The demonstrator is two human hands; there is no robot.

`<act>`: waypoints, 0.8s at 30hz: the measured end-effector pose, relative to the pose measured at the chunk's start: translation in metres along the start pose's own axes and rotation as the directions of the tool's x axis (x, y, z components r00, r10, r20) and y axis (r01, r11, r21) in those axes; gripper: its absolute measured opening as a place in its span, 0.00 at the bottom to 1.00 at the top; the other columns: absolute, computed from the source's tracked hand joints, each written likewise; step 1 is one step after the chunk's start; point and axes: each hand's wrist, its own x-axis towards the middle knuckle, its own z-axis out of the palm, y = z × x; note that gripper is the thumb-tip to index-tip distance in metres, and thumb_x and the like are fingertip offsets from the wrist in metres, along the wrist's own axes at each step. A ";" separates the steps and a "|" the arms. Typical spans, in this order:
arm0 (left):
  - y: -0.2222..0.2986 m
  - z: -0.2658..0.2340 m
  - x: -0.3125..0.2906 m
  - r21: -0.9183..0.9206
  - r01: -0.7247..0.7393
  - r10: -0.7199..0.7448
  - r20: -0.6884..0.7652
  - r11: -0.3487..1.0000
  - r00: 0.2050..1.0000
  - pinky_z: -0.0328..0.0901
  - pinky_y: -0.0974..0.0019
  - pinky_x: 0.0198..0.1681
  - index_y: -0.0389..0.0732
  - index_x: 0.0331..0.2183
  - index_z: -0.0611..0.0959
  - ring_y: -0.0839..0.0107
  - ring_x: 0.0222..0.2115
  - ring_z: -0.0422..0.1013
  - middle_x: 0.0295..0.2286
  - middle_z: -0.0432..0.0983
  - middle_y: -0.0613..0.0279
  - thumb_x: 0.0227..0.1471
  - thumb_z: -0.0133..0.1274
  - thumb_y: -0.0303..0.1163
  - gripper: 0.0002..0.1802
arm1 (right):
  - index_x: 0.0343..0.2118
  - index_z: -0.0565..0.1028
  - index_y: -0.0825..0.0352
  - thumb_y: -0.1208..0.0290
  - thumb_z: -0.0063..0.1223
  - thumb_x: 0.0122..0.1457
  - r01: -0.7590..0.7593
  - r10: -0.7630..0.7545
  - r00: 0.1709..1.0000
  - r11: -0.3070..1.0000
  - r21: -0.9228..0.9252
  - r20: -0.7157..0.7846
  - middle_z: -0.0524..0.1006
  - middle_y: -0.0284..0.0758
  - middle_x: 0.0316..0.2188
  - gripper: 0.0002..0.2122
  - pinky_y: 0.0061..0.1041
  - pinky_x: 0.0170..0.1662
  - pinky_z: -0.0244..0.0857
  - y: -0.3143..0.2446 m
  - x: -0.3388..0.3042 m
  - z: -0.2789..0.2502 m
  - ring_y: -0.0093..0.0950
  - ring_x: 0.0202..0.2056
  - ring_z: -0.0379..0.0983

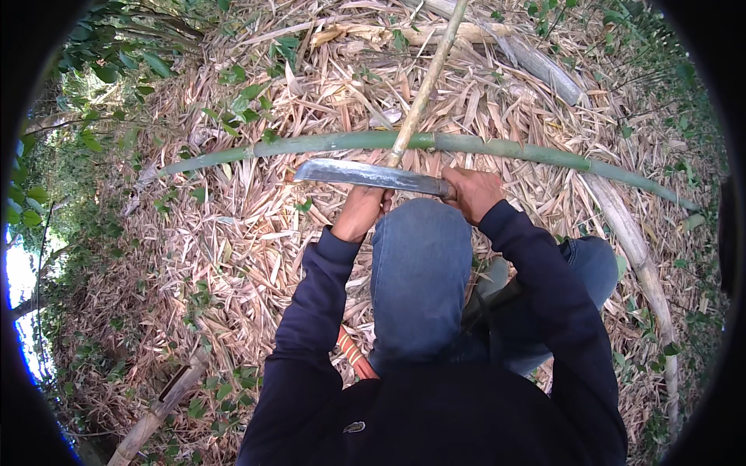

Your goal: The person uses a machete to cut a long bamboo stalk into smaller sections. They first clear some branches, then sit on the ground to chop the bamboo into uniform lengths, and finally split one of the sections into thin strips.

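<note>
Machete: its blade [365, 174] lies crosswise in front of my raised knee [422, 256], tip toward my left, broad face up to my view.
Right hand: my right hand [475, 190] is closed round the handle end, the fingers wrapped; gripping behind the blade probably lets me steady its angle.
Left hand: my left hand [363, 211] sits just below the blade, toward its middle, fingers curled in. I cannot tell whether they pinch the stick's near end or only rest there, as the blade covers that spot; being so near, it may be there to steady something.
Pale stick: this slim stick [423, 93] runs from the top of my view down to the blade, crossing over the bamboo pole; the pole likely props it off the litter.
Bamboo pole: the green pole [326, 142] stretches sideways beyond my hands, among dry leaves [233, 256]; some of its bow is perhaps the lens.
Knee: bent up between my forearms, close to both hands, perhaps to keep my crouch firm.
Orange-banded object: beside my left thigh, this piece [356, 353] is partly hidden by my clothing.
Grey log: beyond the pole, a weathered log [544, 66] lies at upper right.
</note>
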 end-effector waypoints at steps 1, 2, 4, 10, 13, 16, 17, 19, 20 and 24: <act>-0.003 0.001 -0.003 -0.004 -0.001 0.001 -0.026 1.000 1.000 0.56 0.75 0.22 0.39 0.31 0.74 0.80 0.18 0.60 0.21 0.65 0.70 0.59 0.37 0.33 0.13 | 0.31 0.67 0.59 0.64 0.53 0.48 -0.020 0.021 0.999 1.000 -0.007 0.045 0.74 0.38 0.17 0.09 0.43 0.24 0.62 0.002 -0.002 0.006 0.42 0.21 0.72; 0.007 0.005 -0.012 0.031 0.015 -0.013 -0.076 0.999 0.997 0.56 0.74 0.23 0.37 0.26 0.74 0.79 0.19 0.62 0.20 0.66 0.69 0.58 0.38 0.32 0.13 | 0.31 0.67 0.59 0.65 0.52 0.49 -0.037 0.038 0.996 0.999 -0.012 0.086 0.74 0.38 0.17 0.09 0.43 0.24 0.62 0.002 -0.002 0.011 0.42 0.21 0.72; 0.001 -0.001 -0.015 0.060 -0.023 0.027 -0.081 0.998 0.996 0.56 0.74 0.23 0.36 0.26 0.74 0.79 0.20 0.61 0.19 0.66 0.68 0.58 0.39 0.32 0.13 | 0.30 0.67 0.58 0.66 0.51 0.49 -0.045 0.047 0.993 0.999 -0.020 0.110 0.74 0.37 0.17 0.07 0.43 0.23 0.62 0.004 -0.004 0.019 0.41 0.20 0.72; -0.007 -0.008 -0.015 -0.010 -0.084 0.083 -0.088 0.996 0.993 0.56 0.72 0.24 0.35 0.26 0.75 0.78 0.20 0.60 0.20 0.67 0.66 0.57 0.41 0.30 0.12 | 0.28 0.66 0.59 0.67 0.50 0.49 -0.017 0.019 0.999 0.998 -0.056 0.036 0.74 0.37 0.17 0.06 0.41 0.22 0.61 -0.002 0.000 0.022 0.40 0.20 0.73; -0.007 0.003 -0.016 0.126 -0.180 0.198 -0.146 0.976 0.969 0.55 0.71 0.25 0.34 0.27 0.75 0.77 0.21 0.59 0.20 0.66 0.66 0.57 0.42 0.29 0.11 | 0.28 0.67 0.59 0.67 0.51 0.48 -0.022 0.024 0.999 0.997 -0.079 0.025 0.74 0.37 0.17 0.07 0.41 0.22 0.62 0.007 0.003 0.026 0.40 0.21 0.73; -0.011 0.008 -0.017 0.279 -0.242 0.295 -0.168 0.929 0.941 0.56 0.70 0.26 0.33 0.28 0.75 0.77 0.22 0.59 0.20 0.65 0.66 0.57 0.41 0.29 0.11 | 0.28 0.68 0.60 0.66 0.52 0.46 -0.057 0.064 0.996 0.993 -0.100 0.068 0.74 0.38 0.16 0.07 0.41 0.22 0.62 0.010 0.003 0.028 0.39 0.21 0.74; -0.012 0.010 -0.017 0.319 -0.256 0.320 -0.168 0.912 0.932 0.56 0.70 0.26 0.33 0.28 0.75 0.77 0.22 0.59 0.20 0.65 0.66 0.57 0.41 0.29 0.11 | 0.28 0.69 0.59 0.66 0.52 0.45 -0.075 0.083 0.993 0.993 -0.091 0.083 0.75 0.38 0.16 0.08 0.41 0.22 0.62 0.011 0.003 0.028 0.39 0.21 0.74; -0.013 0.016 -0.020 0.096 -0.193 0.210 -0.221 0.976 0.952 0.56 0.70 0.26 0.32 0.28 0.74 0.77 0.22 0.59 0.20 0.65 0.66 0.57 0.41 0.29 0.11 | 0.28 0.69 0.59 0.66 0.53 0.44 -0.085 0.091 0.993 0.993 -0.084 0.073 0.75 0.38 0.16 0.08 0.41 0.22 0.62 0.012 0.003 0.030 0.39 0.21 0.74; -0.015 0.019 -0.023 -0.019 -0.156 0.147 -0.241 0.988 0.959 0.56 0.70 0.27 0.32 0.28 0.74 0.78 0.23 0.59 0.20 0.65 0.66 0.57 0.41 0.29 0.11 | 0.28 0.70 0.59 0.66 0.53 0.44 -0.078 0.082 0.995 0.994 -0.081 0.051 0.75 0.38 0.16 0.08 0.41 0.22 0.62 0.011 0.003 0.032 0.39 0.21 0.74; -0.010 0.020 -0.033 -0.022 -0.110 0.100 -0.261 0.994 0.960 0.54 0.73 0.25 0.35 0.27 0.74 0.81 0.21 0.56 0.20 0.64 0.71 0.59 0.42 0.30 0.12 | 0.26 0.70 0.58 0.65 0.53 0.44 -0.045 0.045 0.999 0.996 -0.074 -0.005 0.75 0.37 0.15 0.07 0.40 0.22 0.62 0.012 0.004 0.036 0.38 0.20 0.74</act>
